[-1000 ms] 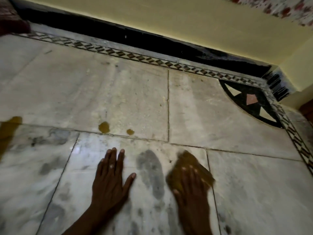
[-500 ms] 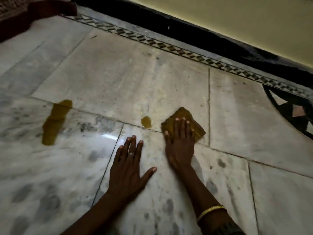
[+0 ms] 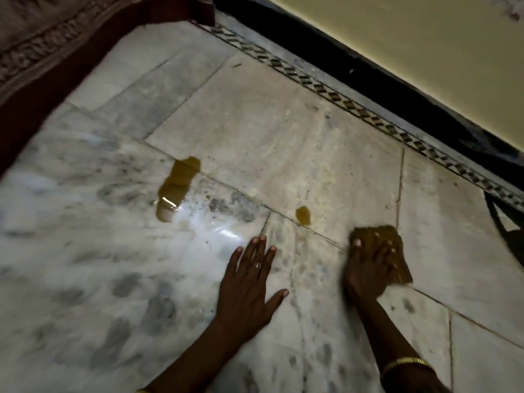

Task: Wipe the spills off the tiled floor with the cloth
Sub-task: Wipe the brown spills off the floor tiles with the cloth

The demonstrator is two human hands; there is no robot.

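A person's left hand (image 3: pixel 249 285) is resting flat on the tiled floor (image 3: pixel 283 137); to its right, the right hand (image 3: pixel 368 268) is pressing the cloth (image 3: pixel 401 268) onto the tiles. A small spill (image 3: pixel 303 214) is sitting just beyond the cloth, to its left. A larger spill (image 3: pixel 177 182) is lying farther left. A rug (image 3: pixel 42 52) is covering the far-left corner, and a wall (image 3: pixel 425 38) is running behind.

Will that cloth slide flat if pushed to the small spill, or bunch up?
Likely floppy: the cloth lies flat and thin under the right hand, so edge-pushing may bunch it. Its colour matches the small spill, so it is probably damp and draggy.
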